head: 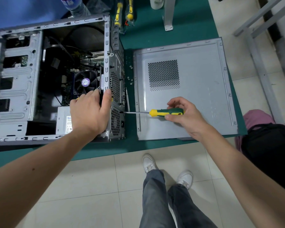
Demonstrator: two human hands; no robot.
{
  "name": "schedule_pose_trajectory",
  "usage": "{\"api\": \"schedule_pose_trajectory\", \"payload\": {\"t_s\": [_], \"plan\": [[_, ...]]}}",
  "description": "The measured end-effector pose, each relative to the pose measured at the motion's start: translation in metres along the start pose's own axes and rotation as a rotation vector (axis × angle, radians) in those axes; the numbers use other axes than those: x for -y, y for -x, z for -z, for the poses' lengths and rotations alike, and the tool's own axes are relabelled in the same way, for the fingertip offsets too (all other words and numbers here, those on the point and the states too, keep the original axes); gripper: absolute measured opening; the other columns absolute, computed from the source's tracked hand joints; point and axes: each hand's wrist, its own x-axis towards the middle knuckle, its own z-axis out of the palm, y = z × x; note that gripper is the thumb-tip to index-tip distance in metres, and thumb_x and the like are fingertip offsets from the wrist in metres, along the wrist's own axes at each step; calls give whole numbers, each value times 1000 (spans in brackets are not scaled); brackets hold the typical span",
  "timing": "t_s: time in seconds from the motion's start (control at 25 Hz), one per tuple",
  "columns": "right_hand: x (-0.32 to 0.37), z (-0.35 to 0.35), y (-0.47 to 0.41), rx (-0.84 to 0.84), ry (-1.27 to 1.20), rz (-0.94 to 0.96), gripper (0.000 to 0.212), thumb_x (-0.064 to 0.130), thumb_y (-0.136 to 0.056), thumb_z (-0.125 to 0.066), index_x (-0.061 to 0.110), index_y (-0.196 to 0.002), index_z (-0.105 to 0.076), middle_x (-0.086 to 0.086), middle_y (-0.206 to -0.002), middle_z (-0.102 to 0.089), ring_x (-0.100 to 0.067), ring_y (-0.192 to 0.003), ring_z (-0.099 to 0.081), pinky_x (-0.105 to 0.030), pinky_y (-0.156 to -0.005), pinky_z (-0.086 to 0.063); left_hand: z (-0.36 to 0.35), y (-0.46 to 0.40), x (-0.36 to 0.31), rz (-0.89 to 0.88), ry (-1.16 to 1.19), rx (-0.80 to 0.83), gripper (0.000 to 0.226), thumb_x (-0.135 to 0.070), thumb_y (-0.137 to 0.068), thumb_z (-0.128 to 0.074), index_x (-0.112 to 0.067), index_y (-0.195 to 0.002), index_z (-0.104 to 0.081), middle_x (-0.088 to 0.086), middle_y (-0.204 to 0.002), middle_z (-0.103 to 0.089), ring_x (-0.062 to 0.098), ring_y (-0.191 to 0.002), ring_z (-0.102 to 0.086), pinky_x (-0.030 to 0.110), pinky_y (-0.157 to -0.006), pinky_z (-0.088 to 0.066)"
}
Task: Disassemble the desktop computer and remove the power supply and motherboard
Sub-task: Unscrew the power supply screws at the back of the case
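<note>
Surface: green mat (155,38) on a workbench over pale tiled floor; removed side panel (196,99) lies flat at right.
Case: open computer case (53,79) lies on its side, rear wall facing the panel.
Power supply: power supply (63,120) sits in the near rear corner, beside the motherboard (67,89) with its fan.
Left hand: left hand (90,111) grips the rear edge, bracing the case.
Right hand: right hand (181,115) curls around the screwdriver (164,112) handle.
Key relation: shaft runs level, pointing left; tip meets the rear wall at the power supply's upper corner.
Hidden: screw head itself too small to make out; left fingers hide part of the supply.
</note>
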Motion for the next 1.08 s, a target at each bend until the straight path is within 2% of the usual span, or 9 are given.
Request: {"api": "schedule_pose_trajectory", "payload": {"t_s": [0.16, 0.28, 0.4, 0.52, 0.6, 0.68, 0.84, 0.96, 1.08], "plan": [[1, -6, 1, 36, 157, -126, 22, 36, -95, -59, 17, -89, -67, -8, -84, -64, -12, -53, -56, -27, -51, -49, -1, -1, 0, -2, -5, -3, 59, -56, -98, -12, -15, -66, -41, -1, -65, -46, 26, -69, -45, 39, -74, -28], [1, -3, 0, -16, 105, 17, 9, 14, -90, -68, 23, -90, -65, -2, -85, -64, -7, -60, -57, -18, -56, -46, -1, -1, 0, -7, 8, -9, 55, -55, -99, -13, -19, -64, -37, -3, -64, -45, 27, -69, -46, 39, -74, -28], [-3, -2, 2, -28, -77, 32, 35, -2, -76, -78, 26, -93, -66, -1, -94, -67, -6, -75, -62, -18, -65, -51, 0, 0, 0, -13, 6, -16, 53, -55, -100, -14, -22, -63, -34, -6, -63, -42, 26, -68, -44, 38, -74, -26], [1, -6, 2, -14, 2, -79, 6, 28, -87, -72, 23, -90, -68, -2, -88, -69, -14, -67, -66, -34, -68, -57, -1, -1, 0, -13, 4, -18, 53, -55, -99, -14, -22, -63, -33, -5, -63, -41, 27, -68, -44, 39, -74, -27], [3, -5, 0, 0, 215, -102, 23, 41, -95, -56, 21, -87, -67, 0, -78, -66, -10, -52, -57, -30, -55, -50, 0, -1, 1, -10, 6, -17, 53, -55, -99, -13, -21, -63, -33, -5, -63, -41, 28, -68, -44, 39, -74, -27], [5, -4, -1, -27, 194, 10, 8, 23, -95, -60, 25, -89, -65, 0, -84, -63, -5, -56, -55, -22, -55, -46, 0, -1, 1, -11, 8, -18, 53, -55, -99, -14, -22, -63, -32, -5, -63, -41, 28, -68, -44, 39, -74, -27], [7, -3, -1, 15, -303, -28, 30, -6, -83, -69, 21, -97, -63, -5, -95, -66, -18, -83, -64, -32, -85, -54, 0, 0, 0, -7, 9, -16, 55, -55, -99, -14, -19, -62, -33, -3, -62, -42, 29, -67, -44, 39, -73, -27], [15, -1, -5, 22, -44, -220, 23, 40, -93, -64, 16, -91, -62, -8, -77, -66, -16, -55, -55, -31, -55, -53, 1, 0, -1, -12, 12, -23, 54, -54, -99, -15, -20, -62, -33, -3, -61, -42, 28, -66, -44, 39, -73, -27], [18, 2, -10, 1, -20, -134, 9, 25, -95, -62, 17, -90, -60, -10, -81, -58, -16, -56, -49, -27, -49, -37, 2, 0, -2, -13, 16, -22, 53, -54, -100, -15, -21, -61, -32, -3, -61, -41, 28, -66, -44, 39, -73, -27]]}}
